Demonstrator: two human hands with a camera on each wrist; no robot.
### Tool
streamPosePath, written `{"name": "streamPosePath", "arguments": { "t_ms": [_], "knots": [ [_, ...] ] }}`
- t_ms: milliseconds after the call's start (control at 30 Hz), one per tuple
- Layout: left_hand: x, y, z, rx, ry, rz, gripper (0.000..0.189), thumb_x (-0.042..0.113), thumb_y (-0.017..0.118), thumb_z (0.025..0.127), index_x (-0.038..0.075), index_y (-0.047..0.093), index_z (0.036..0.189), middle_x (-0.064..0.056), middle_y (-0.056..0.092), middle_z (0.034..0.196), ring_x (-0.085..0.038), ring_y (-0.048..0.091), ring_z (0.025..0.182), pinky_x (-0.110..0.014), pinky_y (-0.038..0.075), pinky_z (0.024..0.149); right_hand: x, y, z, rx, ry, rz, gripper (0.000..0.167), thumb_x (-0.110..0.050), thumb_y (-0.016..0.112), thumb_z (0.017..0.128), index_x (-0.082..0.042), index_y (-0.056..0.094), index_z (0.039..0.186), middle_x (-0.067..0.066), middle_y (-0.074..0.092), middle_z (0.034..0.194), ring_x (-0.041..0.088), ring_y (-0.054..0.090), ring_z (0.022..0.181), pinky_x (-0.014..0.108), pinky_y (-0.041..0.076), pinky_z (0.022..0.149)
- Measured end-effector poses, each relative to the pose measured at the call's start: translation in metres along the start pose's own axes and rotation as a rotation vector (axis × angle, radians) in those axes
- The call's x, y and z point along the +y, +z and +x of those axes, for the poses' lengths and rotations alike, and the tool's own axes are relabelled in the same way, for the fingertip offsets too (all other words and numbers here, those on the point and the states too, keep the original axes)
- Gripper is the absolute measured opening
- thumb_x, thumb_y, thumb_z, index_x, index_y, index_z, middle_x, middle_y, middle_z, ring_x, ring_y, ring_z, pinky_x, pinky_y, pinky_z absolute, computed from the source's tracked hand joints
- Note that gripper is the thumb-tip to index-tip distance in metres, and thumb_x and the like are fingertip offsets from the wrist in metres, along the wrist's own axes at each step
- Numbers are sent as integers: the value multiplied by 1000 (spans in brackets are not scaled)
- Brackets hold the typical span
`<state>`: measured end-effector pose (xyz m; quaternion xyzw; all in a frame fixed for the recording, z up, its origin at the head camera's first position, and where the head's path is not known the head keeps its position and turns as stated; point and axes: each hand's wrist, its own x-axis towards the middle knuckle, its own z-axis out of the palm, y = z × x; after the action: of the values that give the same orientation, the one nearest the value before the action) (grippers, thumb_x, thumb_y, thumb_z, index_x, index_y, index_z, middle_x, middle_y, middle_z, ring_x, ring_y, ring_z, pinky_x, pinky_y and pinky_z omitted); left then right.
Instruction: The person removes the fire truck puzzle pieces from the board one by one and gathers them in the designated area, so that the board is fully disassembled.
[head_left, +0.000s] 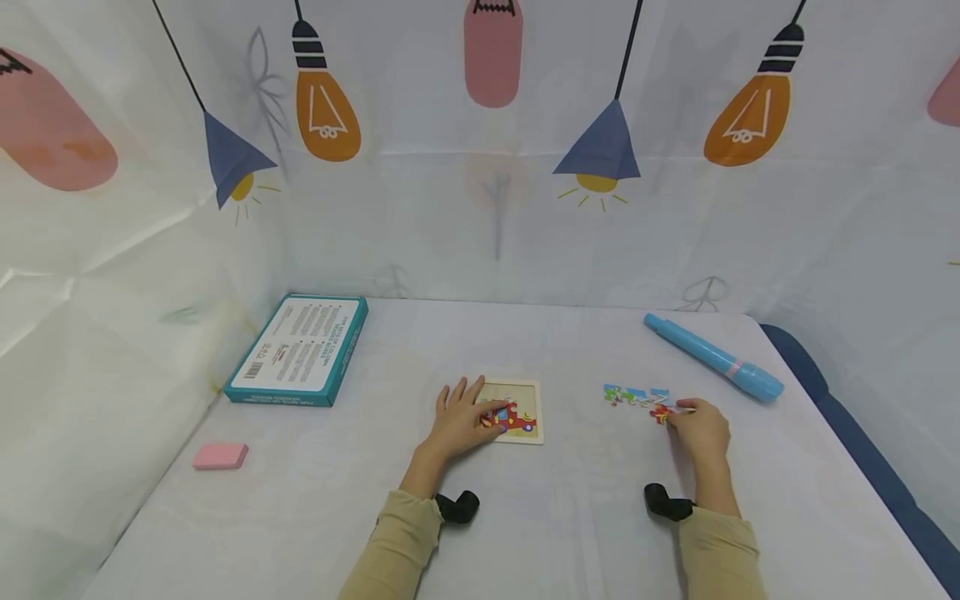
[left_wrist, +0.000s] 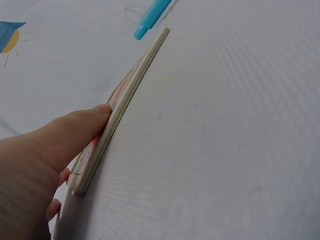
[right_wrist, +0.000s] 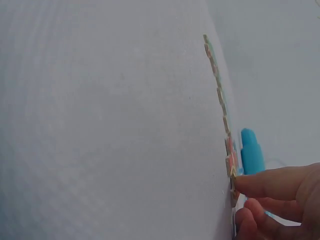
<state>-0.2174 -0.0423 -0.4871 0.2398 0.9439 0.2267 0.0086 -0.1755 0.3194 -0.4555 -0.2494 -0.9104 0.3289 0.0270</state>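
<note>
A small wooden puzzle board [head_left: 529,392] lies on the table, its recess partly filled with pieces that form a red vehicle picture [head_left: 517,421]. My left hand [head_left: 459,421] rests over its left side with fingers spread, and in the left wrist view the thumb [left_wrist: 82,127] presses on the pieces. To the right, several loose jigsaw pieces [head_left: 628,395] in blue and green lie in a row. At the row's near right end, my right hand [head_left: 702,427] pinches a red and yellow puzzle piece [head_left: 661,414] between thumb and fingers, close to the tabletop.
A teal-edged box [head_left: 300,346] lies at the back left, with a pink eraser [head_left: 220,456] in front of it. Behind the loose pieces is a thick light-blue marker [head_left: 712,357]. A printed curtain [head_left: 450,225] hangs behind the white table [head_left: 570,508].
</note>
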Motion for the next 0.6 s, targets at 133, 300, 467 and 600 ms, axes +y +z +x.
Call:
{"name": "streamPosePath", "arguments": {
  "t_ms": [133,300,467,600],
  "knots": [
    [-1,2,1,1,-4,2,46,46,63,83,30,58,126,-12,29,149,-39,18,137,-59,9,107,-1,3,1,41,-24,31,39,-9,59,83,9,53,118,28,57,100,37,52,87,40,41,68],
    [-2,3,2,2,-10,4,53,47,63,82,28,54,131,-11,30,149,-38,19,137,-58,9,107,-11,7,0,-11,-46,244,42,-15,59,88,3,52,125,21,58,105,18,54,80,20,44,58],
    [-4,3,1,17,0,-1,58,46,64,81,22,52,132,-10,32,148,-37,20,137,-58,10,106,-27,15,-2,-80,-65,382,44,-15,59,89,1,50,129,14,58,103,8,55,69,19,47,59],
    [-5,4,1,20,2,0,56,47,64,81,22,54,130,-10,32,148,-37,20,137,-58,10,106,-39,26,-3,-114,-95,432,43,-15,60,89,0,51,128,11,58,101,7,55,72,18,48,63]
  ]
}}
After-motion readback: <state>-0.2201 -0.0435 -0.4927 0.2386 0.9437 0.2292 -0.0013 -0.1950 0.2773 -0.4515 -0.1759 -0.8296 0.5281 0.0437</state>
